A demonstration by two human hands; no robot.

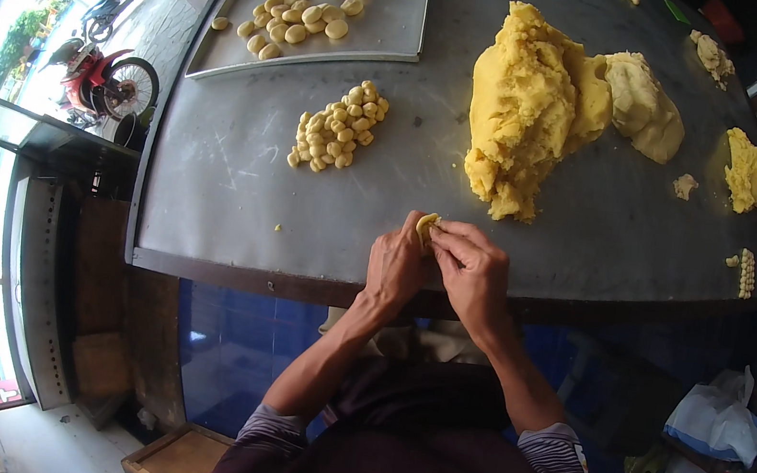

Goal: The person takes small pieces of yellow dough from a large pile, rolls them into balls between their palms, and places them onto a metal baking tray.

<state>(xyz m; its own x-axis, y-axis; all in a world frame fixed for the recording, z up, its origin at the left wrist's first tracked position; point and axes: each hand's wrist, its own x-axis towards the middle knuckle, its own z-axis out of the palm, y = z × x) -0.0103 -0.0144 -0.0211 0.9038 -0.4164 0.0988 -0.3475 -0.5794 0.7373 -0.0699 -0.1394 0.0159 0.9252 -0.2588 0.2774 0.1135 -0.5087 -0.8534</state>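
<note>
At the near edge of the metal table (237, 207), my left hand (394, 263) and my right hand (471, 269) meet around a small flattened piece of yellow dough (429, 224); both sets of fingers are closed on it. Just beyond them lies a large lumpy mound of yellow dough (522, 112), with a paler dough lump (638, 109) against its right side. To the left is a pile of small pale dough balls (335, 129). Farther back, a shallow metal tray (395, 50) holds several round dough pieces (298, 17).
On the table's right are a smaller yellow lump (750, 173), a dough scrap (684, 186), small rows of tiny pieces (746, 274) and another lump (711, 59). Parked motorbikes (109, 87) show through the left opening. A wooden box (173, 459) stands below; a plastic bag (716, 419) is low right.
</note>
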